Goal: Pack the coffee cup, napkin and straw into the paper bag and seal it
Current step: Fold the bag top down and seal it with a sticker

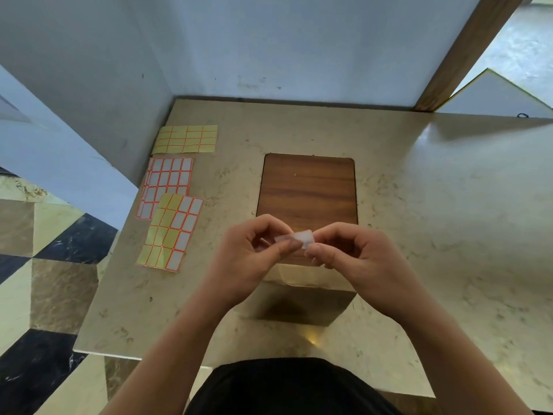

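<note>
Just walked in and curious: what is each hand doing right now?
Left hand: fingers pinch one end of a small white sticker.
Right hand: fingers pinch the sticker's other end, above the paper bag.

The countertop (419, 205) is beige marble with faint brown veining, and a brown wood-grain panel (308, 190) is set into it. 3 label sheets lie at its left: a yellow sheet (186, 139) with an orange grid, a white-label sheet (167, 184) with orange-red borders, and a mixed sheet (172, 232) of yellow and white labels. The paper bag (302, 301) is tan-brown. The floor (45, 280) shows black, beige and brown marble diamonds.
</note>
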